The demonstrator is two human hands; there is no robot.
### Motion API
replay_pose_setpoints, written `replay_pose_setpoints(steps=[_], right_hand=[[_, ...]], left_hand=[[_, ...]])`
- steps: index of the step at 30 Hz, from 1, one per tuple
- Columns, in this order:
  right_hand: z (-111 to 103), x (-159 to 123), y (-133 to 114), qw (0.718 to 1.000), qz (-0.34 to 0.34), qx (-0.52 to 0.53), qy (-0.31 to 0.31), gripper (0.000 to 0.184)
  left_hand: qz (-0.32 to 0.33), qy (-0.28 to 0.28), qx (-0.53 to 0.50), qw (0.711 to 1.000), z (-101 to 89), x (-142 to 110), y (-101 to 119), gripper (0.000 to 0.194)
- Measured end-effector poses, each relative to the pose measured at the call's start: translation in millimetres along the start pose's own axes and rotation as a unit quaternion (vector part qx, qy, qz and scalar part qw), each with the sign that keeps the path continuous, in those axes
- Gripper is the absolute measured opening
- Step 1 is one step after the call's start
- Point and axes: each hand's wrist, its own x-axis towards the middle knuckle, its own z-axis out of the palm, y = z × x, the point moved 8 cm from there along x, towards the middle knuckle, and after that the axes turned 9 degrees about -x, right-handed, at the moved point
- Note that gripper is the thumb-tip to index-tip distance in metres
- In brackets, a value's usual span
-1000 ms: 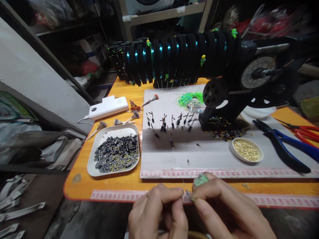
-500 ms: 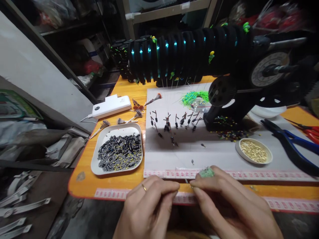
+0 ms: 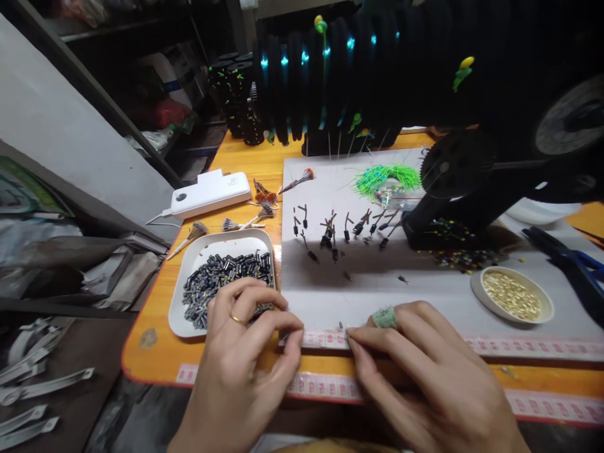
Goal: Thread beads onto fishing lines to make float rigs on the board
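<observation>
My left hand (image 3: 250,352), with a ring on one finger, is beside the white tray (image 3: 173,314) of small grey and black cylinders (image 3: 202,289) and covers its near right corner. Its thumb and forefinger are pinched together; whatever is between them is too small to make out. At the mat's front edge my right hand (image 3: 419,365) pinches thumb against forefinger, and green tape (image 3: 384,318) wraps one finger. Right by those fingertips is a tiny grey piece (image 3: 340,325); whether they grip it I cannot tell.
Small black pieces with brown stems (image 3: 330,234) are scattered on the pale mat (image 3: 302,289). A dish of gold bits (image 3: 512,296) and dark pliers (image 3: 561,251) lie right. Behind stands a black spool machine (image 3: 377,82). A white power bank (image 3: 212,194) lies left.
My left hand has moved left and up, away from my right hand, to the tray's edge. My right hand stays pinched near the mat's front edge. The camera view has shifted.
</observation>
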Motion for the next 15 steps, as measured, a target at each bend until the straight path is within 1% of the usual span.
replay_pose_setpoints(steps=[3, 5, 8, 11, 13, 15], right_hand=[[3.9, -1.2, 0.1, 1.0, -0.004, -0.001, -0.02, 0.011], [6.1, -1.6, 1.7, 1.0, -0.005, -0.006, -0.029, 0.01], [7.6, -1.1, 2.3, 0.999, -0.024, -0.016, -0.021, 0.012], [7.7, -1.7, 3.2, 0.999, -0.033, -0.013, -0.001, 0.011], [8.6, -3.9, 6.9, 1.0, -0.014, -0.01, 0.002, 0.01], [9.2, -7.2, 10.9, 1.0, 0.011, -0.004, 0.002, 0.01]], left_hand=[[-0.022, -0.012, 0.018, 1.0, 2.8, -0.2, -2.8, 0.023], [-0.042, -0.01, 0.009, 0.999, 3.9, 0.7, -3.1, 0.021], [-0.078, 0.001, -0.023, 0.997, 3.7, 1.8, -5.0, 0.02], [-0.086, -0.007, -0.04, 0.995, 4.3, 2.1, -6.3, 0.019], [-0.085, -0.019, -0.042, 0.995, 5.1, 1.9, -7.5, 0.019], [-0.09, -0.016, -0.041, 0.995, 3.8, 1.5, -9.6, 0.02]])
